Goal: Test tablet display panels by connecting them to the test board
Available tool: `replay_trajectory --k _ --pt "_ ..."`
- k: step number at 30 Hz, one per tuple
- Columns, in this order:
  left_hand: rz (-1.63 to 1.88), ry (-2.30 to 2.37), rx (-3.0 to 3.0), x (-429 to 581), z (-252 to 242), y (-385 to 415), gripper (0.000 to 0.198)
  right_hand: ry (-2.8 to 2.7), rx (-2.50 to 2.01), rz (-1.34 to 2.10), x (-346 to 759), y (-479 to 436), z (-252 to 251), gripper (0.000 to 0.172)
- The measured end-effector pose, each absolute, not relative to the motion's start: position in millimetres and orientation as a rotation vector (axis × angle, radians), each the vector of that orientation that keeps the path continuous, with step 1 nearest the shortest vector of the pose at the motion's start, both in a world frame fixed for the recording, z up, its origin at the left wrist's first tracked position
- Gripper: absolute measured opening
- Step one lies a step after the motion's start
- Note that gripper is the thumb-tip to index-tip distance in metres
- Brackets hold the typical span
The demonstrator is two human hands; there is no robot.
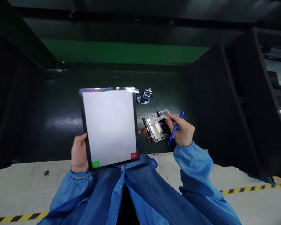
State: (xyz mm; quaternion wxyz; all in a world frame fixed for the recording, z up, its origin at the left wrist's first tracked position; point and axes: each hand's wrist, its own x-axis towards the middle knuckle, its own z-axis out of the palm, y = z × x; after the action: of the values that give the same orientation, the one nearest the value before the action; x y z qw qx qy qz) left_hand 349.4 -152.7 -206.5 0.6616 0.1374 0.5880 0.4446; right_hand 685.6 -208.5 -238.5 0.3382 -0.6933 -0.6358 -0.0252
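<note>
My left hand (pixel 79 153) is closed on the left edge of a large flat display panel (pixel 110 128), thumb at its front. The panel's lit screen is white, with a green box at bottom left and a red one at bottom right. To its right lies a small opened electronic module (pixel 155 128) with silver plates, tape strips and an orange flex cable (pixel 142 131); whether that cable joins the panel is unclear. My right hand (pixel 184 131) holds a blue pen (pixel 175 128) slantwise in its fingers. Its thumb and fingertip pinch at the module's upper right, near a whitish strip.
A chrome tally counter (pixel 145 96) stands on the dark bench top (pixel 61 93) behind the module. Black partitions (pixel 213 103) wall the right side, and a green strip (pixel 124 51) runs along the back. Yellow-black tape (pixel 255 188) marks the pale floor.
</note>
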Motion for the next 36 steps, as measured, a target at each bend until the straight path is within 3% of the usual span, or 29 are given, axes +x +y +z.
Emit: replay_trajectory --k 4,14,23,26,28,31,33,36 --pt "1.161 1.476 0.376 348.5 -206.0 -151.5 0.012 -1.719 -1.838 -0.090 691.2 -203.1 -249.1 0.024" --pt "1.169 1.807 1.279 338.6 -219.9 -150.2 0.014 -1.832 -1.906 -0.180 692.5 -197.4 -254.6 0.030" --pt "1.092 1.540 1.089 333.7 -221.2 -150.4 0.013 -1.791 -1.885 -0.146 694.1 -197.2 -252.7 0.029" --pt "1.032 1.436 0.898 340.3 -221.4 -153.1 0.021 -1.705 -1.848 -0.141 673.8 -199.3 -242.5 0.029" --pt "0.990 1.399 0.844 345.8 -221.9 -157.0 0.032 -1.658 -1.764 -0.012 647.5 -198.2 -231.8 0.028" --pt "0.948 1.397 0.905 345.2 -222.1 -161.4 0.040 -1.545 -1.486 0.500 604.7 -189.3 -212.9 0.029" --pt "0.938 1.376 1.158 336.7 -217.6 -160.2 0.035 -1.464 -1.333 0.680 586.7 -181.3 -201.8 0.024" --pt "0.809 1.075 1.815 320.1 -199.4 -152.1 0.018 -1.588 -1.097 0.552 583.4 -176.3 -194.3 0.019"
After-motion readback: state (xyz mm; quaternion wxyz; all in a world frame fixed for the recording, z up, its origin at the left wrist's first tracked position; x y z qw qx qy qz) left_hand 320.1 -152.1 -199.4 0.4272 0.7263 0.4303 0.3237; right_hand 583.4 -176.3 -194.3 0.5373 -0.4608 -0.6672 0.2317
